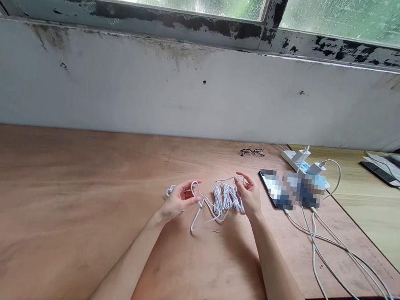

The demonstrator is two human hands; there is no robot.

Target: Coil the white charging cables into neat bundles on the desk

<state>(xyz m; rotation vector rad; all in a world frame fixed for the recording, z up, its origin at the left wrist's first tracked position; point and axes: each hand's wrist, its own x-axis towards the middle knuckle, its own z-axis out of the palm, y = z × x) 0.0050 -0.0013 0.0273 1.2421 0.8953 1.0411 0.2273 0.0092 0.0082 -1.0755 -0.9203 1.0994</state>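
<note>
A long white cord [224, 198] lies between my hands, much of it gathered in a bundle of loops on the wooden table [68, 231]. My left hand [180, 198] pinches one length of this cord, and a loop stands up beside the thumb. Another small piece of white cord [170, 190] shows just left of these fingers. At the right of the bundle, my right hand [248, 194] holds a strand between thumb and fingers. Slack cord hangs in a loose loop between the hands.
Right of my hands lie a phone [271, 184] and a blurred-out item [305, 190]. Behind are a power strip [286, 155] with plugged-in chargers and a pair of glasses [252, 152]. Charging cables [340, 248] run off the front edge. A black phone [380, 173] rests far right.
</note>
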